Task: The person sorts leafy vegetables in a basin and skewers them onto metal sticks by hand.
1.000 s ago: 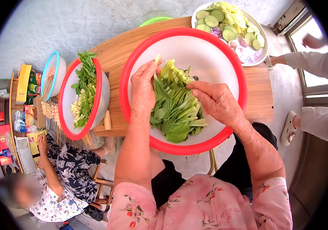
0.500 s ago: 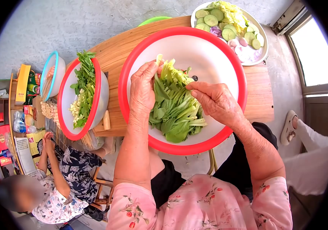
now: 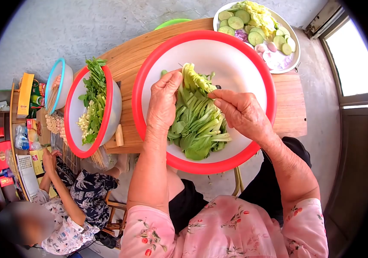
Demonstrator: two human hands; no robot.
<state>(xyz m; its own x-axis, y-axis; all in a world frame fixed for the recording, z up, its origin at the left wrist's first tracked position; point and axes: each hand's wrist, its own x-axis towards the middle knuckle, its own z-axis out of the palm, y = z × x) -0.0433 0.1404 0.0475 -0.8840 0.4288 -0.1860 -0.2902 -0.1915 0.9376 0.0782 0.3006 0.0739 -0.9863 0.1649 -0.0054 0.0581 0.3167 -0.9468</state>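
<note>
Over the large white basin with a red rim point(image 3: 140, 92), both my hands work at a folded yellow-green leaf point(image 3: 197, 79). My left hand point(image 3: 163, 101) is closed with thumb and fingers pinched at the leaf's left side; a thin dark tip shows just above, too small to name. On the other side, my right hand point(image 3: 242, 109) pinches the leaf's right edge between thumb and forefinger. Beneath them, a heap of long-stemmed leafy greens point(image 3: 199, 133) lies in the basin. The inner fingers of my left hand are partly hidden.
A tilted red-rimmed bowl point(image 3: 111, 109) of greens stands left on the wooden table point(image 3: 289, 103). Beyond it are a blue-rimmed bowl point(image 3: 65, 86) and skewers point(image 3: 99, 158). Upper right is a plate point(image 3: 296, 49) of sliced vegetables. Another person point(image 3: 70, 215) sits lower left.
The yellow-green leaf now stands higher and more folded between my hands. The seated person's hands have moved apart slightly. A white-clad leg and shoe at the right have left view.
</note>
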